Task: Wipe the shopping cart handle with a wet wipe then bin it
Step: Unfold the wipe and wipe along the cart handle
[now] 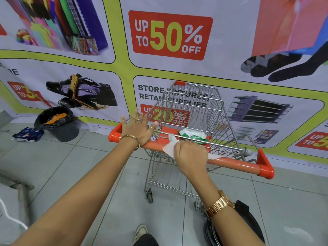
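Observation:
A metal shopping cart [193, 107] stands in front of me with an orange handle [236, 163] across its near end. My right hand [190, 155] is closed around the middle of the handle with a white wet wipe [169, 147] pressed under it. My left hand [137, 127] rests flat on the handle's left end, fingers spread, holding nothing. A green and white wipes packet [193, 136] lies on the cart's child seat just behind the handle.
A dark bin [61, 125] lined with a black bag stands on the floor to the left, against the wall banner. A blue crumpled bag [28, 134] lies beside it. A black bag [237, 226] hangs by my right side. Grey floor tiles surround the cart.

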`<state>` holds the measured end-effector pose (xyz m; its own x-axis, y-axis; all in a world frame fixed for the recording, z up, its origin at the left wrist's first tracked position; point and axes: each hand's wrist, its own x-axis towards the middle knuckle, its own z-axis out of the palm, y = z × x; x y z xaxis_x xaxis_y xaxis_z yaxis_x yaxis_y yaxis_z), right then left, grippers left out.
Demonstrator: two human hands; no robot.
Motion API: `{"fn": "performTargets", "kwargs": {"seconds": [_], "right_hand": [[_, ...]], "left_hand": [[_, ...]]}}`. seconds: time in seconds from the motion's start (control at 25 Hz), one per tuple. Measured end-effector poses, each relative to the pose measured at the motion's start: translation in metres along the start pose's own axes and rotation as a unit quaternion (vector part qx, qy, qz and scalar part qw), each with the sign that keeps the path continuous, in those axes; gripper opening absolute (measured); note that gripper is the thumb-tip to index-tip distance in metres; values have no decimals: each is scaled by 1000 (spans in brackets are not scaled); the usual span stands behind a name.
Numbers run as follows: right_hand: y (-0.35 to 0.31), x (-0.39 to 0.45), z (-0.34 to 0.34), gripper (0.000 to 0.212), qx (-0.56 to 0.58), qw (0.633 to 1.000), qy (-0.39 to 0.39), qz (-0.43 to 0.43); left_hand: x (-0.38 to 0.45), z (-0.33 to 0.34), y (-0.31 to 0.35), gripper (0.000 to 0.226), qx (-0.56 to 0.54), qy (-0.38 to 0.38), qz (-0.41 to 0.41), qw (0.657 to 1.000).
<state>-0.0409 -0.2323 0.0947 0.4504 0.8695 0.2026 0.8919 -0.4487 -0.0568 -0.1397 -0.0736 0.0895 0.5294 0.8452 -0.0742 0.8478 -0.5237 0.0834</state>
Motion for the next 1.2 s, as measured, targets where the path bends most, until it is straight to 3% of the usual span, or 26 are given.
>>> {"fn": "performTargets", "kwargs": {"seconds": [0.12, 0.24, 0.36, 0.56, 0.68, 0.84, 1.0, 1.2], "right_hand": [[46, -13, 0, 57, 4, 999, 26, 41], [78, -27, -4, 50, 25, 992, 70, 104], [67, -24, -4, 44, 10, 988, 69, 139], [18, -1, 1, 35, 23, 997, 52, 58], [21, 4, 5, 38, -8, 999, 31, -11], [75, -21, -4, 51, -13, 995, 97, 32], [90, -30, -7, 56, 20, 989, 81, 119], [35, -9, 0, 44, 15, 996, 71, 56]], "left_hand": [[0, -1, -3, 73, -9, -1, -3, 1000], [0, 0, 2, 73, 0, 1, 4, 1000], [-1, 2, 7, 74, 20, 5, 22, 1000], [1, -1, 5, 73, 21, -3, 29, 999], [3, -2, -1, 72, 8, 0, 18, 1000], [6, -2, -4, 72, 9, 5, 11, 1000], [0, 2, 4, 76, 18, 12, 32, 999], [-3, 0, 8, 75, 27, 4, 34, 999]]}}
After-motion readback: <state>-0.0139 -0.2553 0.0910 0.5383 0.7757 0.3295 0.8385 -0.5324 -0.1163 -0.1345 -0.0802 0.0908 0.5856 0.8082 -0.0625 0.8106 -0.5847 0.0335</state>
